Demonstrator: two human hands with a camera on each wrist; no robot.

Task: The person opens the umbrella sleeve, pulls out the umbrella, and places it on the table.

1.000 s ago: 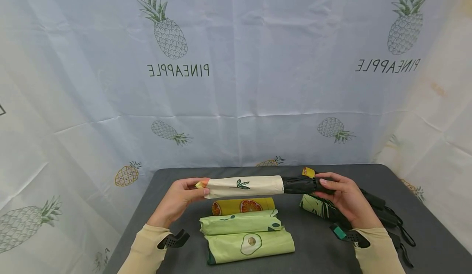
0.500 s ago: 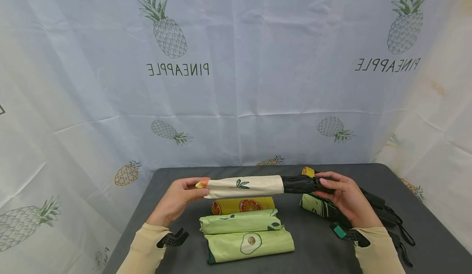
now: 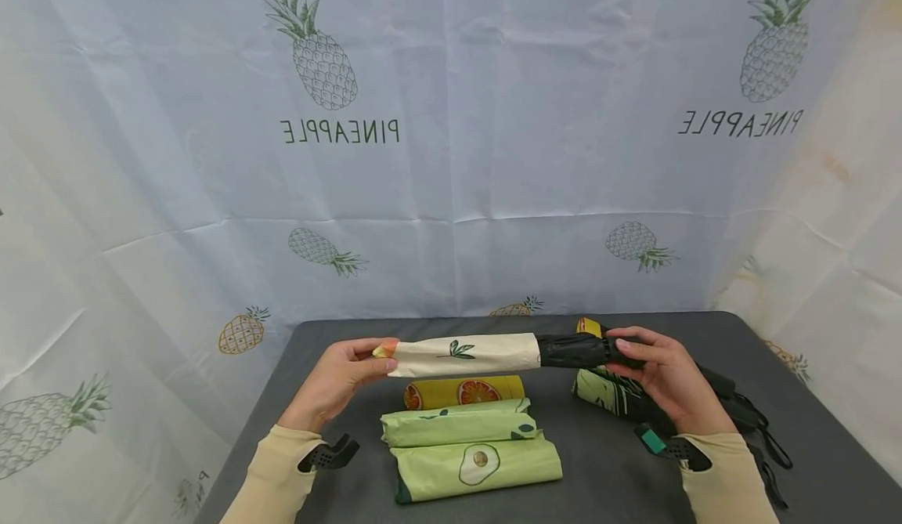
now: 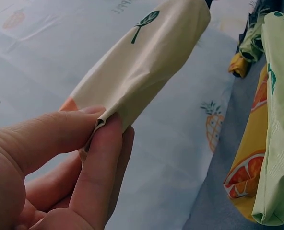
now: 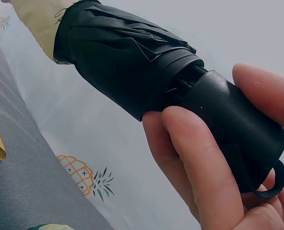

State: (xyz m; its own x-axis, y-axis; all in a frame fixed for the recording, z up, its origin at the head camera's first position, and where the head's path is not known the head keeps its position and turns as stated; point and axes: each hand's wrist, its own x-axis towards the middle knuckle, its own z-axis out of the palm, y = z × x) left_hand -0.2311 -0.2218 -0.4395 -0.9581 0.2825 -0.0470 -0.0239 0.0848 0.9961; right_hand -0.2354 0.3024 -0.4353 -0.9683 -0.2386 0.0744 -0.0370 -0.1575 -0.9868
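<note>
A black folding umbrella (image 3: 572, 350) is held level above the table, partly inside a cream sleeve (image 3: 496, 353) with a green leaf print. My left hand (image 3: 334, 383) pinches the sleeve's orange-tipped far-left end between thumb and fingers; the left wrist view shows the cloth (image 4: 147, 62) creased there. At the other end, my right hand (image 3: 669, 383) grips the umbrella's black handle (image 5: 242, 129), which has a small cord loop (image 5: 278, 181). Pleated black canopy (image 5: 118, 43) shows between the sleeve's mouth and the handle.
Below the umbrella lie a yellow orange-print sleeve (image 3: 500, 391), a pale green leaf-print sleeve (image 3: 458, 428) and a green avocado-print sleeve (image 3: 521, 465). Black umbrellas with wrist loops (image 3: 747, 414) and a green-and-black patterned one (image 3: 599, 393) lie at the right of the grey table (image 3: 578, 461).
My right hand has shifted slightly right with the handle, and a little more black canopy shows past the sleeve's mouth. My left hand keeps its pinch, nearly still.
</note>
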